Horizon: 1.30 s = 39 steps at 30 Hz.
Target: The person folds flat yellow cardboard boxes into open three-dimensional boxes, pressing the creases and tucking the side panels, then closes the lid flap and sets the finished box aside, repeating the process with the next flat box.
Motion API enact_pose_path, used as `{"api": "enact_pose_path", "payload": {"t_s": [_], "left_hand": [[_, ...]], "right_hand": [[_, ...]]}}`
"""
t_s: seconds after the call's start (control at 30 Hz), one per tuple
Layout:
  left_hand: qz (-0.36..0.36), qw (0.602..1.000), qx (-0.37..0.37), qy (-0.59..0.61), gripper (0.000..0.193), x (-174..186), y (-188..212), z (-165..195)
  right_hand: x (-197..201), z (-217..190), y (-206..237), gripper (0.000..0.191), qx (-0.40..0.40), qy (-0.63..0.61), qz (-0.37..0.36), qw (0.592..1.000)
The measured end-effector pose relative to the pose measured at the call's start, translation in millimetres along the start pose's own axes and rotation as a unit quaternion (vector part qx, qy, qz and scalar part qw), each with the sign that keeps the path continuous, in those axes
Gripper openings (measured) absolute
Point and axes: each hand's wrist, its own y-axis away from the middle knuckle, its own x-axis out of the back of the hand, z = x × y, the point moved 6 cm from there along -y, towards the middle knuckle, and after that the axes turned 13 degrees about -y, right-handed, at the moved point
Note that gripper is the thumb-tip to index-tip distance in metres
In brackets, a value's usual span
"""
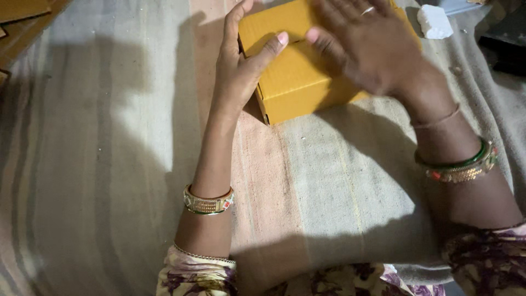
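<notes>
A yellow corrugated cardboard box [298, 82] lies on a striped cloth at the top centre. My left hand [238, 66] grips the box's left side, thumb resting on its top and fingers behind the edge. My right hand [367, 44] lies flat on the box's top, fingers spread and a ring on one finger. Both wrists wear bangles. The box's far end is cut off by the frame edge.
A striped grey and beige cloth [109, 164] covers the floor. A white chunk [434, 22] lies at the top right beside a dark object [504, 44]. Brown cardboard pieces [22, 16] sit at the top left.
</notes>
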Motion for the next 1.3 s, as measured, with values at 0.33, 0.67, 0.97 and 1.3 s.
{"api": "enact_pose_path", "payload": {"t_s": [0.33,0.67,0.97,1.3], "left_hand": [[-0.047,0.995,0.088,0.023,0.074,26,-4,10],[-0.06,0.995,0.075,0.023,0.073,27,0,4],[-0.06,0.995,0.072,0.018,0.075,27,1,10],[-0.079,0.993,0.08,0.025,0.076,30,7,14]], "right_hand": [[34,39,18,0.031,-0.136,0.126,0.014,0.983],[14,-63,11,0.037,0.138,-0.041,0.067,0.987],[26,-11,11,0.033,-0.014,0.032,0.055,0.998],[46,40,28,0.018,-0.025,-0.12,0.15,0.981]]}}
